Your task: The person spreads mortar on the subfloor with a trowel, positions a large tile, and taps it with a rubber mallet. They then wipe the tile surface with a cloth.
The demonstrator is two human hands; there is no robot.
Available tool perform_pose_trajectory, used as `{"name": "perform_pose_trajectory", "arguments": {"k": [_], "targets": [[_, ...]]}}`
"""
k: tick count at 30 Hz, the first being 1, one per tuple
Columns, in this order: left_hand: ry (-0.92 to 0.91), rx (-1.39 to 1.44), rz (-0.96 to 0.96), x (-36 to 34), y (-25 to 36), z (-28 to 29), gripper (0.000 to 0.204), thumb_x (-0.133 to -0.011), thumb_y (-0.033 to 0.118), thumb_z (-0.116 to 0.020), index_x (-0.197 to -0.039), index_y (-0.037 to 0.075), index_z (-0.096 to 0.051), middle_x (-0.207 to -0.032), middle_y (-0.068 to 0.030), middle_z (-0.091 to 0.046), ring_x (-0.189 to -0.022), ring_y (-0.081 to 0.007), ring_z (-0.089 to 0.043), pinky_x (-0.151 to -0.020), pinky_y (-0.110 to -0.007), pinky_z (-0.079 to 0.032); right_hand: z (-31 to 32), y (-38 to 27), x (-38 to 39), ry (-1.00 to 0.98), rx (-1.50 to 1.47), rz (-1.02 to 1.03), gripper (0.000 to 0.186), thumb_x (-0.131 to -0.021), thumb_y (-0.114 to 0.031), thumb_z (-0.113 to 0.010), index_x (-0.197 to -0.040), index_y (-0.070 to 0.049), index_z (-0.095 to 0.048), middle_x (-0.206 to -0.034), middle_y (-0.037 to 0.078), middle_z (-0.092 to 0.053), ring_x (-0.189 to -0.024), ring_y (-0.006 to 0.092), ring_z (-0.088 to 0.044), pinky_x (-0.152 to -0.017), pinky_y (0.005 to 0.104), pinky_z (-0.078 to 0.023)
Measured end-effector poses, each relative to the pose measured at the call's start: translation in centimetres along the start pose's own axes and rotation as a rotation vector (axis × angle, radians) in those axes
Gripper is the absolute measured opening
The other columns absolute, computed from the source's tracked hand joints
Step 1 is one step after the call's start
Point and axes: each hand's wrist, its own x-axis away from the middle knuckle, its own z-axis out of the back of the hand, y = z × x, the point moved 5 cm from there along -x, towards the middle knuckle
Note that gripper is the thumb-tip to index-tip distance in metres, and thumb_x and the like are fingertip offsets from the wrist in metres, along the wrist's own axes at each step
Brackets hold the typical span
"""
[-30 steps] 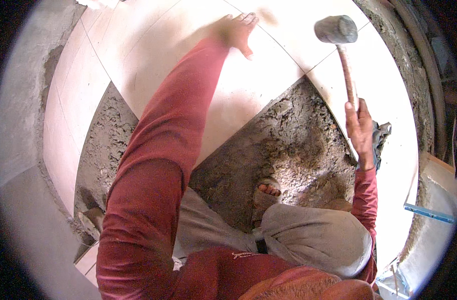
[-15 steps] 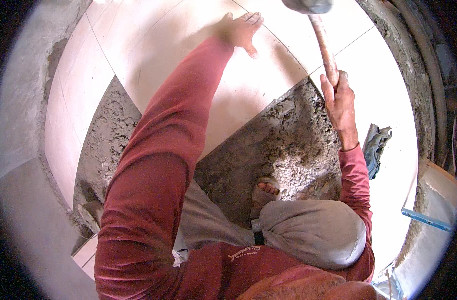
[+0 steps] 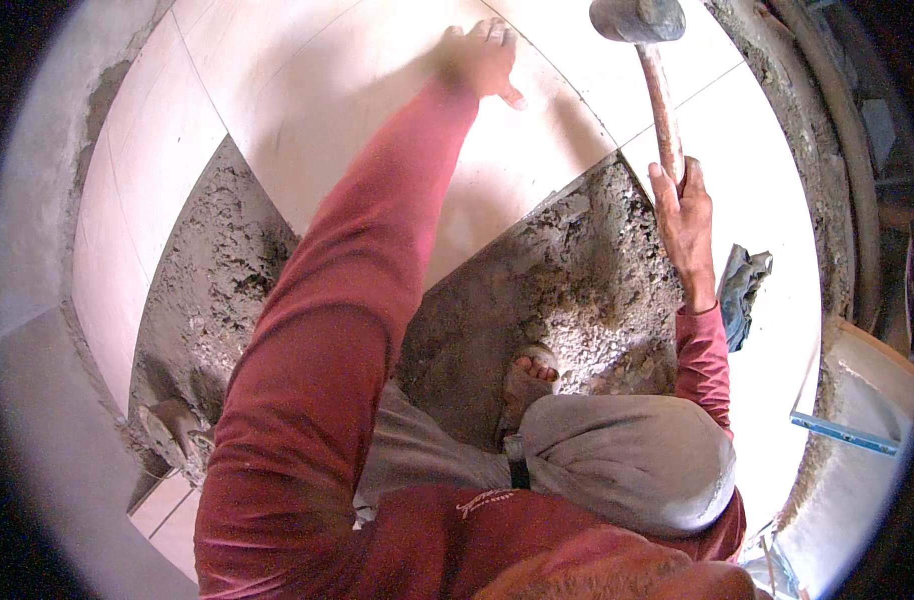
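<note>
A rubber mallet [image 3: 661, 100] with a dark head and a worn wooden handle is gripped by my right hand [image 3: 685, 225], its head raised at the top of the view. My left hand [image 3: 485, 62] rests with spread fingers on a large pale floor tile [image 3: 457, 225]. One corner of that tile points toward me, and its right edge borders rough grey mortar [image 3: 617, 260]. More mortar [image 3: 212, 255] shows left of my left sleeve. Whether the mallet head touches any tile cannot be seen clearly.
A crumpled dark cloth or bag [image 3: 745, 295] lies on the bright tiles at the right. Beyond it is a blue bar-like tool [image 3: 845, 434]. A round grey object [image 3: 167, 430] sits at lower left. A rough wall edge [image 3: 827, 190] curves along the right.
The mallet's head has come lower and slightly right in view. My left hand stays on the tile, with its fingers shifted slightly. The whole view has moved a little.
</note>
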Motion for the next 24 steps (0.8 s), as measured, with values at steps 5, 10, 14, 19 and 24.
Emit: {"name": "perform_pose_trajectory", "arguments": {"k": [5, 10, 14, 19, 24], "targets": [[0.169, 0.023, 0.359, 5.9, 1.6, -1.5, 0.099, -0.075, 0.074, -0.071, -0.133, -0.006, -0.060, -0.137, -0.0243, -0.058, -0.131, -0.0379, -0.052, -0.106, -0.061, -0.040, -1.2, -2.8, 1.6, -0.050, -0.345, -0.046, 0.036, -0.105, -0.035, -0.060, -0.116, -0.001, -0.054, -0.070, -0.002, -0.052, -0.054, 0.0053, -0.045, -0.048, 0.0247, -0.040], [0.111, 0.478, 0.130, 8.6, -4.6, -3.8, 0.098, -0.069, 0.057, -0.082, -0.136, -0.010, -0.056, -0.136, -0.0304, -0.059, -0.139, -0.0391, -0.047, -0.117, -0.044, -0.035, -1.2, -3.1, 0.0, 0.096, -0.334, 0.271, 0.032, -0.106, -0.028, -0.058, -0.120, 0.000, -0.050, -0.072, 0.001, -0.057, -0.056, 0.0096, -0.052, -0.050, 0.0270, -0.043], [0.134, 0.203, 0.626, 14.6, -17.8, -5.8, 0.096, -0.064, 0.052, -0.088, -0.135, -0.005, -0.057, -0.141, -0.0322, -0.052, -0.137, -0.0398, -0.048, -0.112, -0.054, -0.039, -5.2, 0.2, -3.0, -0.030, -0.041, 0.205, 0.034, -0.106, -0.028, -0.057, -0.124, -0.002, -0.044, -0.076, 0.019, -0.064, -0.069, 0.0295, -0.068, -0.063, 0.0411, -0.053], [0.176, 0.194, 0.595, 18.7, -28.8, -7.2, 0.114, -0.071, 0.075, -0.075, -0.144, -0.008, -0.045, -0.148, -0.0306, -0.045, -0.142, -0.0416, -0.043, -0.113, -0.056, -0.037, -8.6, 0.9, -5.0, -0.176, 0.120, -0.029, 0.049, -0.107, -0.041, -0.052, -0.129, 0.003, -0.057, -0.094, 0.023, -0.072, -0.086, 0.0319, -0.070, -0.081, 0.0447, -0.055], [-0.056, 0.275, 0.531, 22.4, -34.3, -8.3, 0.137, -0.069, 0.079, -0.074, -0.159, -0.008, -0.017, -0.164, -0.0360, -0.012, -0.155, -0.0446, -0.011, -0.127, -0.046, -0.016, -7.8, -2.7, -4.4, -0.106, -0.221, -0.001, 0.033, -0.107, -0.038, -0.056, -0.106, -0.005, -0.054, -0.067, -0.004, -0.047, -0.051, 0.0041, -0.043, -0.043, 0.0227, -0.035]]}}
